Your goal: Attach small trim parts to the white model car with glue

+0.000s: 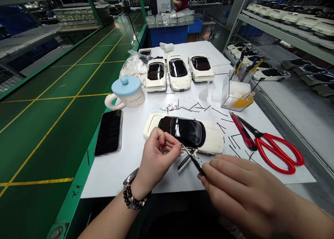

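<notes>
Black-roofed white model car (180,126) parallels the near edge of the bench (104,185), beyond our nearer, pinched left hand (156,157); our right hand (242,190) grips a slim dark tool (196,164).

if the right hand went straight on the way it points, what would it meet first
Most likely the left hand, at its fingertips: the thin tool in the right hand points at them. The nearest white model car looks to be beyond, though depth is unclear here.

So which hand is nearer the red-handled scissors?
Right. The right hand is just to their near left; the left hand is farther left, by the white model car.
</notes>
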Tool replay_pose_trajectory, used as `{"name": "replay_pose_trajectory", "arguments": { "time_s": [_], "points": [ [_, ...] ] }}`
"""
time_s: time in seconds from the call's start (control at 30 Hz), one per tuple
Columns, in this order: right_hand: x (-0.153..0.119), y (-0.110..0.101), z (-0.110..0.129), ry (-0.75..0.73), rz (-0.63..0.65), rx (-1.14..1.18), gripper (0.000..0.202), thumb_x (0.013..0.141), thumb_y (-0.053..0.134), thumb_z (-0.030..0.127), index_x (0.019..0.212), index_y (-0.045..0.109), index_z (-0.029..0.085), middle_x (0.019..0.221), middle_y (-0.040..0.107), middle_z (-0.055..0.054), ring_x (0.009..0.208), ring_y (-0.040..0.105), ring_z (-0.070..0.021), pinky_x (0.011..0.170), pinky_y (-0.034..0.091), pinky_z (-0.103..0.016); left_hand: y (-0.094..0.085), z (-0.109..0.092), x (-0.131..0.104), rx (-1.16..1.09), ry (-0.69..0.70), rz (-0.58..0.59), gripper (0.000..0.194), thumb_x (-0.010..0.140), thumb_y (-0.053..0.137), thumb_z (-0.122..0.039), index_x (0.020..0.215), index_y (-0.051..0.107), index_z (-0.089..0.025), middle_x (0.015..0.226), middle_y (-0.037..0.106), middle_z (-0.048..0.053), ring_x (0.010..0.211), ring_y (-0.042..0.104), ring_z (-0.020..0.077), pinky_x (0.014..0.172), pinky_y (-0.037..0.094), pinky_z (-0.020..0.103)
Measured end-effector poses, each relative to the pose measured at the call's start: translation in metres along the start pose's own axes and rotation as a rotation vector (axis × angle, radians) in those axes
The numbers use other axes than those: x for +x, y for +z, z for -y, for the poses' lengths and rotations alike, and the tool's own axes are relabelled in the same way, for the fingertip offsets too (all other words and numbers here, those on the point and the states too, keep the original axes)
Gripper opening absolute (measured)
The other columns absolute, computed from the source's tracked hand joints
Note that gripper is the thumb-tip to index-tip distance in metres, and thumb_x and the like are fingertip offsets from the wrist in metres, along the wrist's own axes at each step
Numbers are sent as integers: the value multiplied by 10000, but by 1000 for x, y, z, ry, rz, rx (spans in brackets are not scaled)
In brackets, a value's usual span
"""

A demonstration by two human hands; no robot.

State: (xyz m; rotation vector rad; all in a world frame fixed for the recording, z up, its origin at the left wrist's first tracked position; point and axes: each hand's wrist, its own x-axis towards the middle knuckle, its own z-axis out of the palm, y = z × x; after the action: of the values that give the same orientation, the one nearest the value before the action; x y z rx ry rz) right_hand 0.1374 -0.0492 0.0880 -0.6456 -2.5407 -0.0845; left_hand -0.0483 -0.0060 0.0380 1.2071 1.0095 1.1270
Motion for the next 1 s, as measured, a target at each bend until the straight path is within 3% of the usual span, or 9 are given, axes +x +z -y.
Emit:
{"name": "replay_pose_trajectory", "arguments": {
  "time_s": [0.17, 0.27, 0.4, 0.63, 1.0],
  "points": [
    [-13, 2, 0, 33, -82, 36, 258, 900, 379, 89, 789, 597, 172, 705, 641, -72, 673, 572, -196, 620, 496, -348, -1, 2, 0, 88, 64, -48, 376, 790, 620, -102, 706, 272, -218, 714, 600, -42, 598, 574, 83, 568, 462, 214],
    [-23, 8, 2, 245, -221, 166, 110, 855, 529, 93, 909, 561, 184, 749, 645, -46, 675, 580, -171, 594, 506, -313, 0, 2, -2, 69, 73, -39, 372, 804, 613, -110, 713, 270, -221, 731, 610, -35, 611, 594, 93, 576, 482, 226],
    [-29, 22, 3, 490, -449, 489, 311, 751, 609, -23, 940, 519, 208, 746, 606, -7, 668, 591, -135, 566, 511, -268, 0, 3, -4, 41, 92, -14, 372, 811, 611, -105, 721, 269, -221, 750, 621, -29, 632, 612, 100, 596, 498, 237],
    [-31, 41, -1, 504, -556, 666, 404, 699, 618, -90, 975, 553, 197, 787, 595, -17, 722, 610, -166, 606, 521, -333, -2, 3, -4, 4, 99, 6, 371, 815, 606, -85, 725, 271, -217, 755, 632, -28, 621, 616, 86, 586, 498, 211],
    [-30, 44, -2, 479, -562, 722, 435, 692, 605, -128, 990, 553, 184, 829, 593, -15, 751, 600, -151, 628, 508, -330, -3, 2, -5, -24, 79, 2, 372, 810, 610, -81, 719, 275, -213, 760, 641, -28, 617, 619, 75, 589, 517, 193]
  ]
}}
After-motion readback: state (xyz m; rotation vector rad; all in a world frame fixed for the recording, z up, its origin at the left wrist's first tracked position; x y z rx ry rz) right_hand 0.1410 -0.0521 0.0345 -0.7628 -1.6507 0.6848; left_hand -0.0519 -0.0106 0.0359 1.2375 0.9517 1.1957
